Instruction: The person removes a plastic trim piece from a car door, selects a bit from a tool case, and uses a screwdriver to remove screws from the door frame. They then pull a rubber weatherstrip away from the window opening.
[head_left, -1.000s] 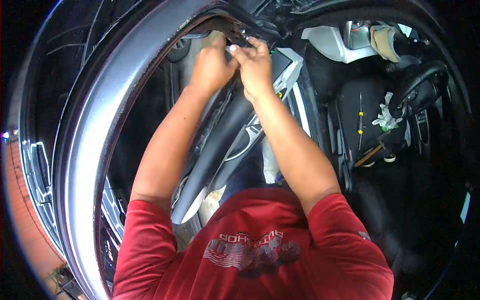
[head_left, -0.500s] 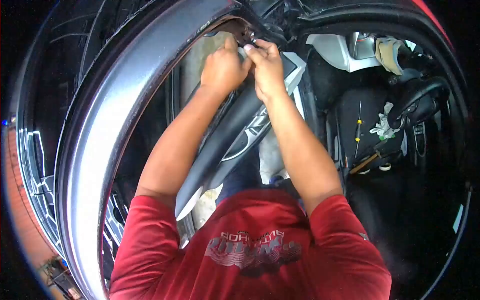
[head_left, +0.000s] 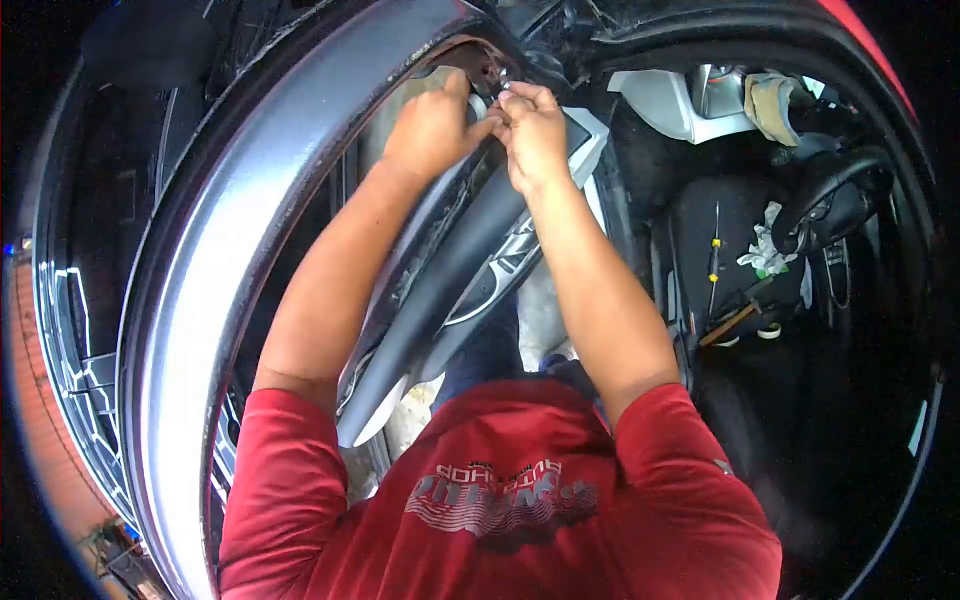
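Both my hands are close together at the top corner of the car's fender edge, by the door hinge area. My left hand (head_left: 430, 130) is closed, its fingers curled behind a small pale curved piece (head_left: 479, 106) that I cannot identify; its thumb reaches toward the other hand. My right hand (head_left: 535, 135) is pinched near a small shiny metal bit (head_left: 503, 87), though what lies between its fingers is hidden. Below them stands the open car door (head_left: 440, 280), its dark inner panel showing a silver-trimmed pull handle (head_left: 490, 285).
The curved silver body panel (head_left: 230, 215) arches along the left. Inside the car on the right are a steering wheel (head_left: 850, 190), a yellow-handled screwdriver (head_left: 714, 260), a wooden-handled hammer (head_left: 730, 325) and a crumpled white wrapper (head_left: 767, 248). A beige cloth (head_left: 772, 108) hangs farther ahead.
My left hand has shifted slightly left and its wrist has turned, showing more of the pale curved piece. My right hand stays in nearly the same place, fingers still pinched.
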